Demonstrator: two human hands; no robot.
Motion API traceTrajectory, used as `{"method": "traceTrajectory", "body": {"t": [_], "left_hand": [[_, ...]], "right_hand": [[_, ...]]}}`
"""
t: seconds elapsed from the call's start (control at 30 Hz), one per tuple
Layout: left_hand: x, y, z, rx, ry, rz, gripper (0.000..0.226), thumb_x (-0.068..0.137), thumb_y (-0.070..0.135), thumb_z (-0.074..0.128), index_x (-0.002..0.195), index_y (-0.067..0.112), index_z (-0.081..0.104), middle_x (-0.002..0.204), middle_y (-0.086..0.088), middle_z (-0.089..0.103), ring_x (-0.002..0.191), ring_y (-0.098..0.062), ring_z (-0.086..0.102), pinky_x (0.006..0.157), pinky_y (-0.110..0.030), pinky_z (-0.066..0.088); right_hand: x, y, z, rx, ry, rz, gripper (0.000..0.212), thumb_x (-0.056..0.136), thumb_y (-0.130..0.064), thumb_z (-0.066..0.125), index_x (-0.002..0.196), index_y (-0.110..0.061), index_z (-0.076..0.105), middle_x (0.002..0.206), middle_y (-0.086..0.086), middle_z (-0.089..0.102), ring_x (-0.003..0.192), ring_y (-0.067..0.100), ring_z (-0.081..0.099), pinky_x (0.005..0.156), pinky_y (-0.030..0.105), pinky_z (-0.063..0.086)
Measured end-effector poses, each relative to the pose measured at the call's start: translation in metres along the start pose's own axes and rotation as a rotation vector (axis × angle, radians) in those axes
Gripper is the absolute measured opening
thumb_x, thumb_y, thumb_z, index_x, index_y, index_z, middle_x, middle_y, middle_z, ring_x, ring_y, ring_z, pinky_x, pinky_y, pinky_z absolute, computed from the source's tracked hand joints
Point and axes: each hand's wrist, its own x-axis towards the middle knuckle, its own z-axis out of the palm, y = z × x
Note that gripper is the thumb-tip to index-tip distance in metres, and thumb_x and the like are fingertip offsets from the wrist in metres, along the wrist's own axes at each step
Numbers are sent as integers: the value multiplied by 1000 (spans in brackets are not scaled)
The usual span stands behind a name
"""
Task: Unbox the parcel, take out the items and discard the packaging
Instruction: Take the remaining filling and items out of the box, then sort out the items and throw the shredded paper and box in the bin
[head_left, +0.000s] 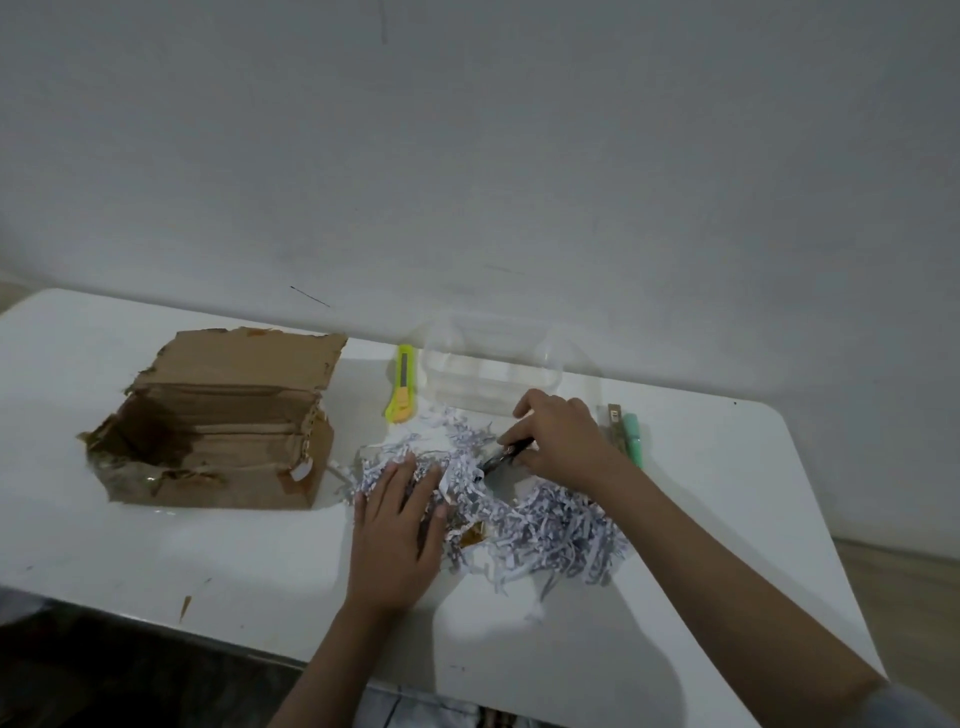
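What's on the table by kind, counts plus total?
Cardboard box: 1
Utility knife: 1
Clear plastic tray: 1
Shredded paper pile: 1
Dark pen, held by the right hand: 1
Green highlighter: 1
Small clip-like item beside it, too blurred to identify: 1
Total: 7
The left hand rests on the shreds.

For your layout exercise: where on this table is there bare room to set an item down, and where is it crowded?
Bare: the table in front of the cardboard box, and the right end beyond the green marker. Crowded: the middle, with shredded paper, both hands, the utility knife and the clear tray.
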Motion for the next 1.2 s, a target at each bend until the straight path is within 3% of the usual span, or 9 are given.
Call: {"method": "traceTrajectory", "body": {"t": [0.07,0.2,0.33,0.5,0.67,0.83,0.97,1.1,1.2], "left_hand": [[0,0,0,-2,1,0,50,92,50,28,136,33,47,148,1,39,140,-19,28,110,-55,22],[1,-1,1,-3,9,11,50,92,48,29,137,33,46,148,2,39,140,-17,26,110,-55,21],[0,-1,0,-16,11,6,50,92,49,28,136,34,46,149,3,38,140,-13,23,111,-52,17],[0,-1,-1,-31,23,13,50,92,50,29,135,33,48,148,2,39,139,-15,26,111,-49,16],[0,0,-1,-45,28,27,50,92,48,29,134,31,50,147,1,41,139,-18,29,110,-51,18],[0,-1,-1,-39,15,45,48,93,47,31,134,32,50,147,-1,41,138,-20,30,109,-54,21],[-1,0,-3,-24,1,73,50,95,52,25,135,34,48,148,-2,38,139,-20,30,109,-57,24],[-3,6,-11,-68,62,143,47,93,46,39,136,30,48,151,-4,32,139,-23,32,112,-56,16],[-10,3,-18,-115,182,219,52,88,43,51,136,22,48,151,-13,31,140,-29,30,105,-62,28]], "right_hand": [[-5,-1,-4,0,54,-32,32,86,-22,64,118,-25,65,128,-2,52,108,20,53,96,37,33],[-8,-1,-16,-104,123,-148,34,89,-29,60,122,-29,61,112,-1,59,98,20,57,81,32,29],[-15,1,-26,103,272,-98,22,77,-31,73,96,-21,68,90,-3,73,86,19,65,75,27,33],[-35,19,-34,499,313,88,18,70,-21,81,82,-23,68,77,-6,71,75,8,65,70,23,50],[-63,70,-25,664,549,355,20,70,-11,80,81,-23,68,81,-5,71,79,12,69,76,23,52],[-87,100,5,675,808,732,12,76,-12,74,85,-9,67,83,6,68,67,12,59,57,7,41],[-91,107,36,631,852,867,12,78,-11,71,86,-4,65,84,11,68,80,29,62,67,25,37],[-92,103,51,612,866,828,24,79,-9,70,101,-3,62,100,18,62,94,32,59,74,24,37],[-96,86,49,585,1004,672,37,82,-12,69,115,-4,57,114,18,52,106,21,51,84,19,40]]}}
